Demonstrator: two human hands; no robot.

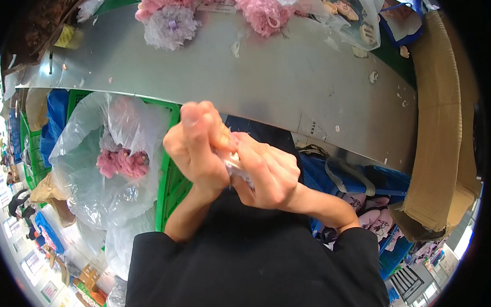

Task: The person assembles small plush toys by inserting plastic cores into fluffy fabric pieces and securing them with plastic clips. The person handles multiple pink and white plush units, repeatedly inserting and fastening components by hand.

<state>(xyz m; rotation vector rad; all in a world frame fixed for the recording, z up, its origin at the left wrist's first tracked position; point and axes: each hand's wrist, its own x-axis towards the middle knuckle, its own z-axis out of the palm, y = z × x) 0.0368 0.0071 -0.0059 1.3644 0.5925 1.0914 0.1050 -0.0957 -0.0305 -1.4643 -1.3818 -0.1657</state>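
My left hand (197, 147) and my right hand (270, 171) are pressed close together in front of my chest, just off the near edge of the metal table. Both have their fingers curled tight. Between them shows a small whitish piece (235, 167), perhaps soft, mostly covered by the fingers; its kind cannot be made out. Fluffy pink items (265, 15) and a fluffy pale lilac one (171, 27) lie at the table's far side, away from both hands.
The grey metal table (199, 68) spans the view ahead. On my left, a green crate (168, 183) holds a clear plastic bag (78, 154) with fluffy pink pieces (124, 163). A tall cardboard box (436, 120) stands at right, near blue crates (395, 256) with pink pieces.
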